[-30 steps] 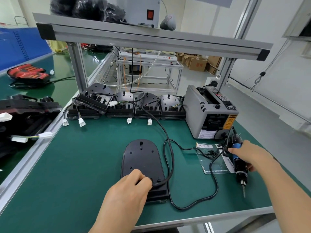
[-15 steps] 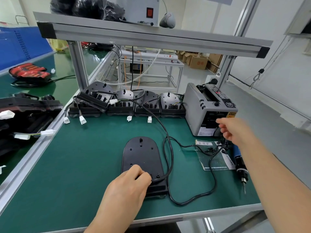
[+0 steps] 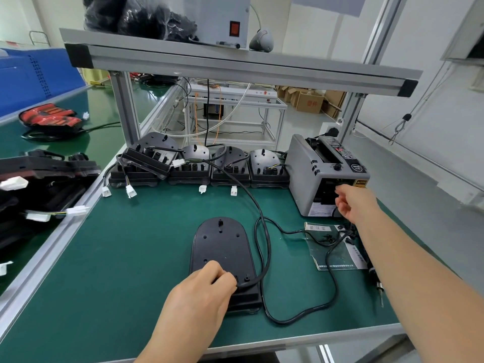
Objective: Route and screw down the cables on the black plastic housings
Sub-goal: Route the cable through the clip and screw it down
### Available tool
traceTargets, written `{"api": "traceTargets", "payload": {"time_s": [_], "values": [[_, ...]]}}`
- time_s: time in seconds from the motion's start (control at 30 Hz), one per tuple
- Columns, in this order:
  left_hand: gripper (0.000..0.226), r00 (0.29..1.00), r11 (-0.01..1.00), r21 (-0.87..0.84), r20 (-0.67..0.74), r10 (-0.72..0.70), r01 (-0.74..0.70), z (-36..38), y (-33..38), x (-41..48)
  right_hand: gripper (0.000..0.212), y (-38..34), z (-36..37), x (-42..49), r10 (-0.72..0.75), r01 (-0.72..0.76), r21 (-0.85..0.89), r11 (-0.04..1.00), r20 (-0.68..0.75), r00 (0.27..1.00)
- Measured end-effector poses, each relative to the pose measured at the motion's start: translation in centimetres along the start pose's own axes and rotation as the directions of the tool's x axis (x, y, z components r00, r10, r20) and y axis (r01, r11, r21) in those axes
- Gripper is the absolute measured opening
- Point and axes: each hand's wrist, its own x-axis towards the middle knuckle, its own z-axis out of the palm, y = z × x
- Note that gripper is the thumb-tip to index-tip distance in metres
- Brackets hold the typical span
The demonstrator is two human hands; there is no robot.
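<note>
A black plastic housing (image 3: 221,244) lies flat on the green mat near the front edge. A black cable (image 3: 264,247) loops from its near right corner round to the right and back toward the rear row. My left hand (image 3: 207,292) rests on the housing's near end, fingers curled over the cable where it enters. My right hand (image 3: 352,201) is raised at the front slot of the grey tape dispenser (image 3: 309,179), fingers loosely bent; whether it pinches tape is hidden. The electric screwdriver (image 3: 375,281) lies on the mat at the right, partly behind my forearm.
Several black housings with white connectors (image 3: 227,169) line the back of the mat. A plastic sleeve with small screws (image 3: 332,247) lies right of the cable loop. An aluminium shelf frame (image 3: 235,66) spans overhead. More black and red parts (image 3: 49,119) sit on the left bench.
My right hand let go of the screwdriver, which now lies on the mat, and rose to the tape dispenser's slot. My left hand stayed on the housing's near end.
</note>
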Motion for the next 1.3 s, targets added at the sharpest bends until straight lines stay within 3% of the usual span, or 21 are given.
{"api": "traceTargets", "payload": {"time_s": [0.33,0.47,0.53,0.63,0.73,0.83,1.03,1.2,1.3], "values": [[0.030,1.000,1.000,-0.006,0.009,-0.004,0.004,-0.1,0.0,0.0,0.013,0.7,0.6,-0.7,-0.060,0.068,0.067,0.995,-0.107,0.992],[0.022,0.999,0.992,-0.123,0.047,0.001,0.005,-0.7,-0.2,0.0,0.018,1.4,0.0,-2.7,-0.111,0.112,-0.030,0.993,0.012,0.994],[0.022,0.994,0.965,-0.243,0.071,-0.078,0.093,-1.0,-0.8,0.0,0.017,1.9,0.2,-4.6,-0.158,0.175,-0.102,0.979,0.154,0.975],[0.018,0.952,0.850,-0.445,0.021,-0.305,0.283,-0.7,-1.8,-0.2,0.017,2.5,1.7,-8.7,-0.208,0.351,-0.236,0.906,0.474,0.855],[0.030,0.828,0.722,-0.519,-0.046,-0.558,0.458,-0.3,-3.5,0.0,0.015,3.3,4.4,-13.3,-0.107,0.515,-0.347,0.784,0.741,0.662],[0.035,0.794,0.663,-0.523,0.043,-0.607,0.535,0.1,-5.2,0.5,0.016,5.0,7.3,-16.3,0.014,0.609,-0.380,0.696,0.855,0.518],[0.037,0.815,0.660,-0.485,0.252,-0.522,0.573,1.4,-6.4,1.2,0.015,6.8,10.6,-17.6,0.059,0.748,-0.408,0.523,0.893,0.446],[0.040,0.822,0.677,-0.470,0.265,-0.504,0.567,1.4,-6.9,1.0,0.017,7.1,11.4,-17.4,0.038,0.776,-0.427,0.464,0.885,0.464],[0.040,0.825,0.680,-0.470,0.257,-0.504,0.562,1.4,-6.8,1.0,0.018,7.2,11.6,-17.5,0.036,0.762,-0.433,0.481,0.879,0.476]]}}
